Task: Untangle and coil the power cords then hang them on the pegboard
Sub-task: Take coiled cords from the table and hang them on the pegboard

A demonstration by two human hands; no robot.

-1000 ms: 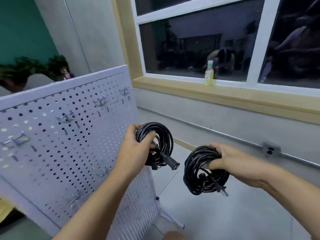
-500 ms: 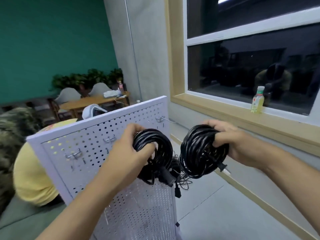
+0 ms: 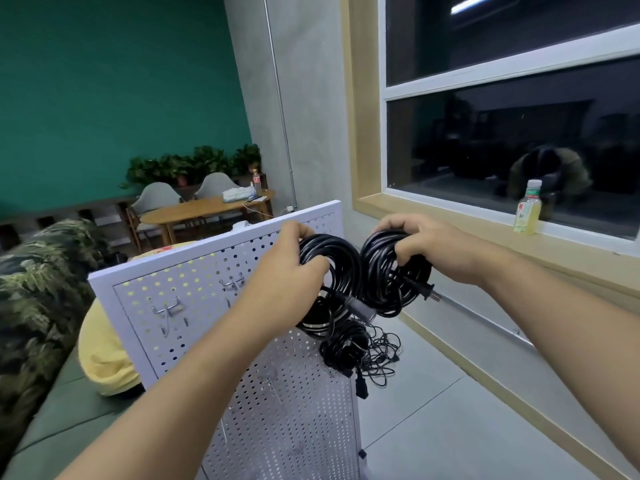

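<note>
My left hand [image 3: 287, 271] grips a coiled black power cord [image 3: 337, 268] in front of the upper right corner of the white pegboard [image 3: 194, 306]. My right hand [image 3: 426, 247] grips a second black coil [image 3: 388, 282] just right of the first; its two-pin plug [image 3: 429, 292] sticks out to the right. The two coils nearly touch. Metal hooks [image 3: 169, 310] stick out of the pegboard's face. Behind the board's right edge lies another coiled cord [image 3: 343, 344] with loose thin cable [image 3: 381, 355] on the floor.
A window sill [image 3: 450, 233] with a drink bottle [image 3: 528, 213] runs along the right wall. A yellow cushion [image 3: 100, 351] and a camouflage-patterned cover [image 3: 31, 292] lie on the left. A wooden table [image 3: 204, 209] with chairs stands at the back. Grey floor [image 3: 433, 410] lies right of the pegboard.
Both hands have lifted their coils higher and closer together, up to the pegboard's top right corner. The view has tilted up and turned left, showing more of the room.
</note>
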